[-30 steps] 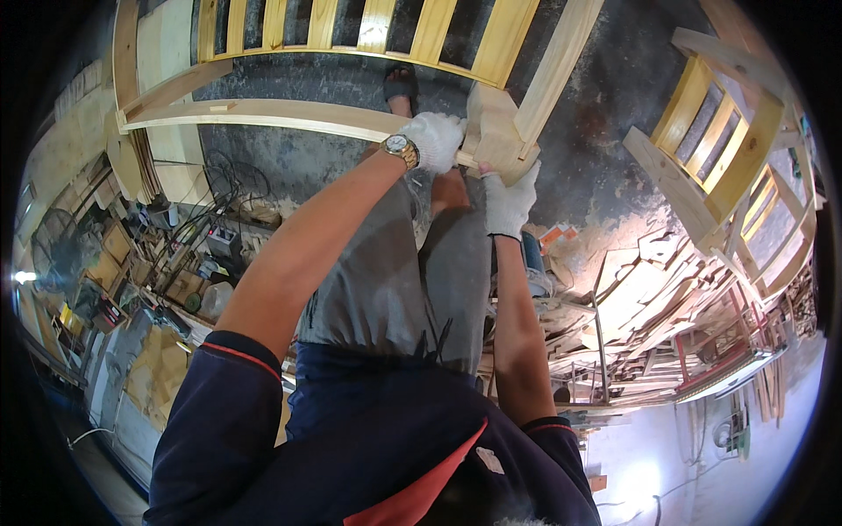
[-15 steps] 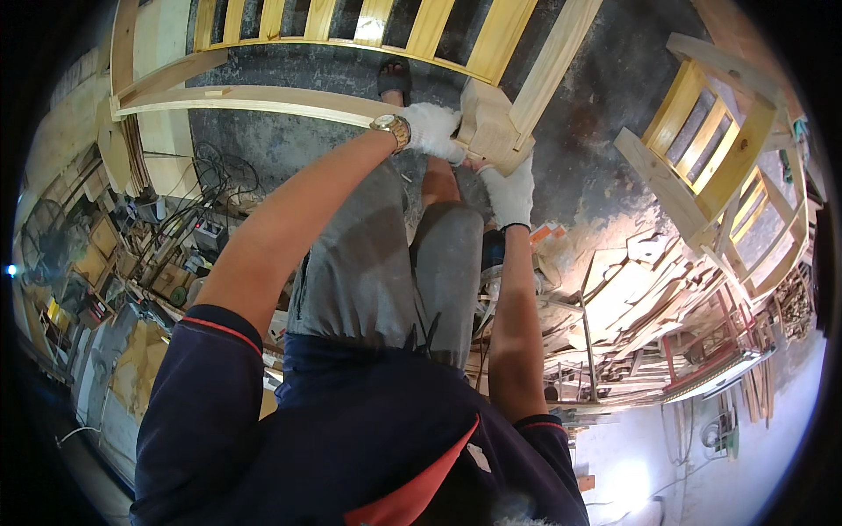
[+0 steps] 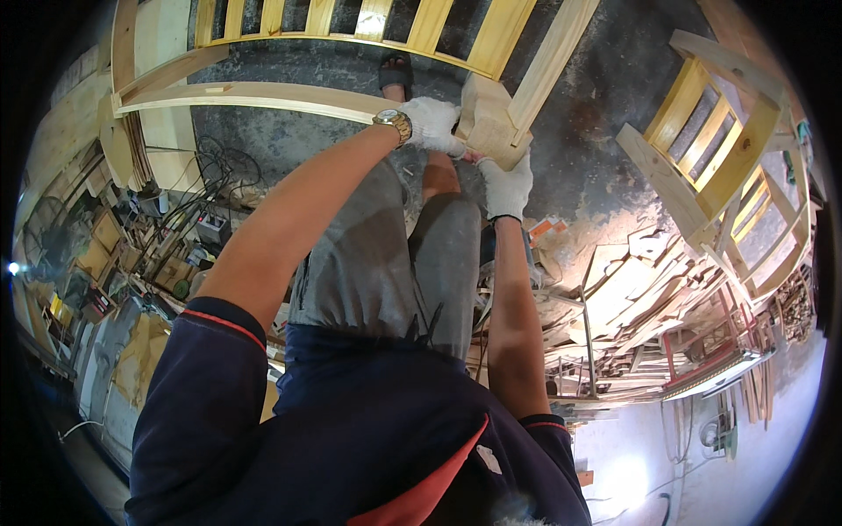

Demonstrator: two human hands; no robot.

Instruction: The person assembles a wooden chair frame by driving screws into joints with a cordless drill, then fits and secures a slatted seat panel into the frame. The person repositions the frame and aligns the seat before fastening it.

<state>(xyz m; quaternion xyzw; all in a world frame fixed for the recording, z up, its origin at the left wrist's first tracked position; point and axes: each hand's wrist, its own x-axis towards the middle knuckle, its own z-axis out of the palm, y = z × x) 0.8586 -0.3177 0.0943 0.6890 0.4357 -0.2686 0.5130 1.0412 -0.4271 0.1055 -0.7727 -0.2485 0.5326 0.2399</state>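
Note:
A pale wooden furniture frame stands before me, with a long curved rail (image 3: 281,100) meeting a thick corner post (image 3: 493,131). My left hand (image 3: 430,124), in a white knit glove with a gold watch at the wrist, is closed around the rail's end beside the post. On the near right side of that post, my gloved right hand (image 3: 509,186) grips its lower corner, the bare fingertips close to the left hand's. Part of the fingers is hidden behind the wood. A row of yellowish slats (image 3: 424,28) and a straight side board (image 3: 554,66) belong to the same frame.
At the right stands another slatted wooden frame (image 3: 702,131). Below it lies a heap of wood offcuts (image 3: 631,298). Tangled black cables (image 3: 224,167) and assorted tools and boxes fill the left side. My sandalled foot (image 3: 396,77) is under the frame.
My right hand has shifted slightly up and turned against the corner post, its wrist straighter. The left hand stays almost in place on the rail.

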